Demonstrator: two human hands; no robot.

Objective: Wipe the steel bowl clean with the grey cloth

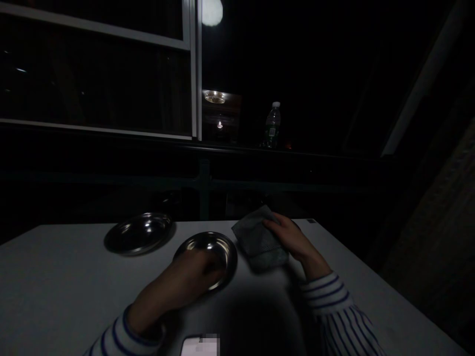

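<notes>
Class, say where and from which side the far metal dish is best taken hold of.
The far metal dish lies flat and shallow, so probably pinch its wide rim at the near left edge; the nearer dish and left hand crowd its right.

1. Two round metal plates: the far plate [139, 232] and the near plate [222, 247].
2. One grey folded cloth [260, 244].
3. Two hands, both the person's own: the left hand [193, 279] and the right hand [291, 237].
4. Two sleeves with dark stripes on white: the left sleeve [122, 341] and the right sleeve [334, 301].
5. One clear plastic bottle [272, 126] with a pale cap.
6. One pale table [55, 277].
7. One small pale flat object [191, 346] at the bottom edge, too cut off and blurred to tell what it is.
8. One round bright light [212, 11] at the top edge.
</notes>
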